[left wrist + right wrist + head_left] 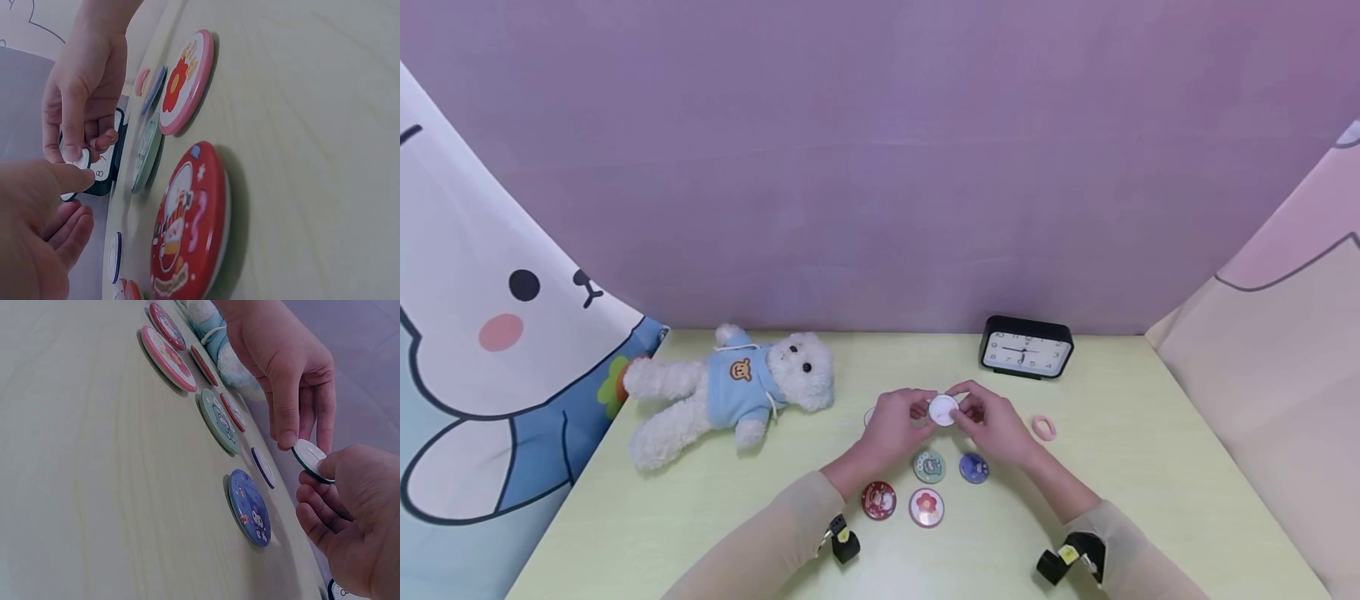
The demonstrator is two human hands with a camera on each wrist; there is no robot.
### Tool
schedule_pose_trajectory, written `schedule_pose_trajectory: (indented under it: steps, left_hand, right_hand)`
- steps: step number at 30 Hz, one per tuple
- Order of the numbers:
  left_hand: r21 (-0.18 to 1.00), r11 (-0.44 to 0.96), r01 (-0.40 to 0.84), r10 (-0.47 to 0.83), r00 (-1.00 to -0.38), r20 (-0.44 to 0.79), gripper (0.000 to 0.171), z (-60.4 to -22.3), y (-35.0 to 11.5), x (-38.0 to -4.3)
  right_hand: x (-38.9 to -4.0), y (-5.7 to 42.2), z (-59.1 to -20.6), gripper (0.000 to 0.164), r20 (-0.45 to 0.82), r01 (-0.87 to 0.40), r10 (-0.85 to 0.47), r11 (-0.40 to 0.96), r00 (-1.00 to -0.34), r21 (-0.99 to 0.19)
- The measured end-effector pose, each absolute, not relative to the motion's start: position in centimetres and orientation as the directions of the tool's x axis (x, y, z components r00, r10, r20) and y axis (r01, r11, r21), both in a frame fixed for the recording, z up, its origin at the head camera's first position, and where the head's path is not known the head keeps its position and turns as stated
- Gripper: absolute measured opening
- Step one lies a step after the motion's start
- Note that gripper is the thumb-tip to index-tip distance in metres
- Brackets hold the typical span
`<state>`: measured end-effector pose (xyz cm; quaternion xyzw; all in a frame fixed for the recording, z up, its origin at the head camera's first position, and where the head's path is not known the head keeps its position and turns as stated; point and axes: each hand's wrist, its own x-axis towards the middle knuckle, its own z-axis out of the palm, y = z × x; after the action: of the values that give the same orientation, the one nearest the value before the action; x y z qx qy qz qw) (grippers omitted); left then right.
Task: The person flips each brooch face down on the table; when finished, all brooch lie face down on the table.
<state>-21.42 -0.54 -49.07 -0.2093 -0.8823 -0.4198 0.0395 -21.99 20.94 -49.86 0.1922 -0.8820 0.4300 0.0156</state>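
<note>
Left hand [895, 425] and right hand [996, 427] are pinching a round white disc [943, 410], rimmed dark green, at the frame's lower center. Its flat face is pointing toward the head camera. Table [1180, 475] is stretching rightward to a slanting edge; badges [929, 467] are lying just below.

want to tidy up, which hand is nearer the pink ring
Right. The right hand is just left of the pink ring; the left hand is farther left, across the white disc both hands pinch.
</note>
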Motion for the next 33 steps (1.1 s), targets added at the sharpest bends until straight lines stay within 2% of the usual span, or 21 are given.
schedule_pose_trajectory:
  steps: [9, 16, 20, 29, 33]
  left_hand:
    - [0.668, 0.606, 0.432, 0.36, -0.898, 0.254, 0.039, -49.2, -0.8, -21.3]
    - [0.584, 0.649, 0.488, 0.402, -0.871, 0.282, 0.033, -49.6, -1.1, -21.5]
    - [0.581, 0.648, 0.493, 0.424, -0.867, 0.261, 0.028, -50.2, -0.9, -21.9]
    - [0.49, 0.722, 0.487, 0.443, -0.871, 0.213, 0.011, -50.5, 0.5, -22.2]
    - [0.466, 0.742, 0.481, 0.436, -0.875, 0.21, 0.011, -50.5, 1.2, -22.6]
  right_hand:
    - [-21.9, 21.3, -49.7, 0.048, 0.208, -0.418, -0.401, 0.558, -0.892, -0.717]
    - [-21.8, 21.0, -49.7, 0.047, 0.278, -0.509, -0.436, 0.616, -0.856, -0.601]
    - [-21.8, 20.9, -50.0, 0.047, 0.286, -0.525, -0.443, 0.661, -0.85, -0.536]
    - [-21.6, 21.2, -50.3, 0.046, 0.283, -0.517, -0.432, 0.729, -0.856, -0.449]
    - [-21.6, 21.3, -50.3, 0.046, 0.283, -0.5, -0.414, 0.75, -0.865, -0.433]
